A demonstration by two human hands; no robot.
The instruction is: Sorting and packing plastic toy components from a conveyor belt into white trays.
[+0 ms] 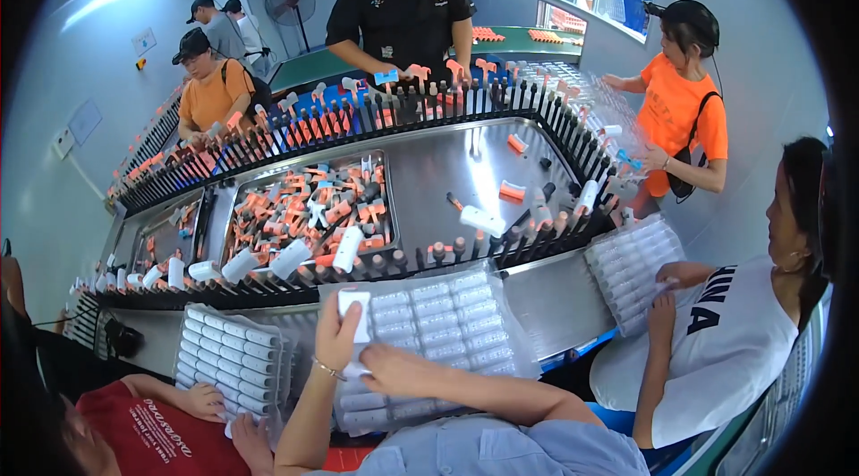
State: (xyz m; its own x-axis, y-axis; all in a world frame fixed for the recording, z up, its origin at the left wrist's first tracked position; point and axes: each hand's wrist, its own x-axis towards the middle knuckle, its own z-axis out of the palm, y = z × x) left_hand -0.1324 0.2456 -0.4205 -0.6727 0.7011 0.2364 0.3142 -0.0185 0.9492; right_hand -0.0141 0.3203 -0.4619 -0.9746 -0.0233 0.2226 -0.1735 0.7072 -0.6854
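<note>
In front of me lies a see-through plastic tray (528, 346) filled with rows of white, rounded plastic housings. My left hand (333, 333), with a bracelet at the wrist, is closed around one white plastic housing (355, 310) held upright over the tray's left side. Just below and to the right, my right hand (398, 370) reaches across the tray. Its fingers are bent together at another white plastic part (356, 367), most of which they cover.
Beyond the tray runs a conveyor loop of black upright pegs (429, 257), some topped with white or orange parts. Inside it, a metal bin (394, 208) holds a heap of orange, white and black pieces. Co-workers handle trays of white parts (228, 346) left and right (631, 270); others stand opposite.
</note>
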